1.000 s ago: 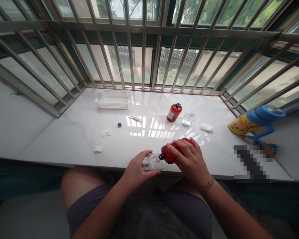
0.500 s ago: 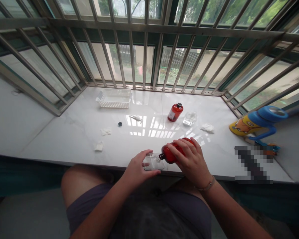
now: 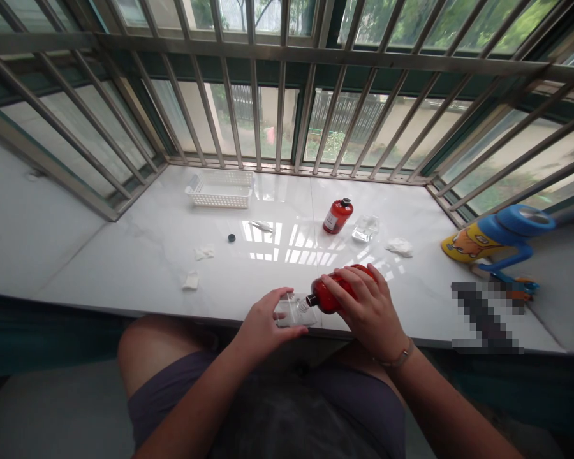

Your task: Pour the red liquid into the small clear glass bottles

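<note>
My left hand [image 3: 268, 319] grips a clear plastic container [image 3: 294, 311] by its left side, at the counter's front edge. In my right hand [image 3: 368, 306] is a red bottle [image 3: 329, 294], tilted with its dark, uncapped neck pointing down left over the container. The bottle's mouth is right at the container; whether liquid is flowing is too small to tell. A second red bottle [image 3: 337, 217] with a white label and a dark cap stands farther back. A small dark cap [image 3: 231, 238] lies on the counter left of centre.
A white basket [image 3: 220, 199] sits at the back of the white counter [image 3: 138, 255]. Crumpled white pieces [image 3: 399, 247] and a clear tray [image 3: 365, 228] lie about. At right are a blue and yellow flask [image 3: 478, 239] and a blurred-out dark object [image 3: 485, 319]. Metal window bars rise behind.
</note>
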A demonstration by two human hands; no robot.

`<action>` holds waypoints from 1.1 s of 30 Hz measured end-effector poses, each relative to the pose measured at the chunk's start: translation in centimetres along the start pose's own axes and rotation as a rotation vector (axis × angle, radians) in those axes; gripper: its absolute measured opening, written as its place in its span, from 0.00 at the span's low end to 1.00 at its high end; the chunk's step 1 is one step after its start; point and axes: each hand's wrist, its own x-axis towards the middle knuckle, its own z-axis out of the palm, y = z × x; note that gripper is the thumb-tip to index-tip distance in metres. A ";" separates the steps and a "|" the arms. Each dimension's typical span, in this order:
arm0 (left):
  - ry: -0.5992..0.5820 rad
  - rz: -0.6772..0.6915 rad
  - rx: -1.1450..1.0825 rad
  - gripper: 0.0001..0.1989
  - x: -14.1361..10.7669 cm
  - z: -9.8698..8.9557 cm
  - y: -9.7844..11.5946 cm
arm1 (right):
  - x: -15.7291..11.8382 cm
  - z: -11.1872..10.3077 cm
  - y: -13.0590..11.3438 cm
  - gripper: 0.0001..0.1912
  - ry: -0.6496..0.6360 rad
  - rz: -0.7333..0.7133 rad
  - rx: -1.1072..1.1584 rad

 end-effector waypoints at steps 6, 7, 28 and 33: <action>0.003 -0.006 -0.002 0.40 0.0 0.0 0.0 | -0.1 0.0 0.1 0.24 -0.001 0.003 -0.005; 0.004 -0.006 -0.002 0.40 0.0 0.0 0.0 | -0.1 0.0 0.1 0.24 -0.003 0.004 -0.006; 0.020 0.011 0.057 0.39 0.0 0.0 -0.5 | -0.5 0.1 0.3 0.28 -0.034 0.023 -0.005; 0.020 0.005 0.084 0.38 -0.1 -0.1 -0.3 | -0.6 0.1 0.3 0.27 -0.037 0.021 -0.004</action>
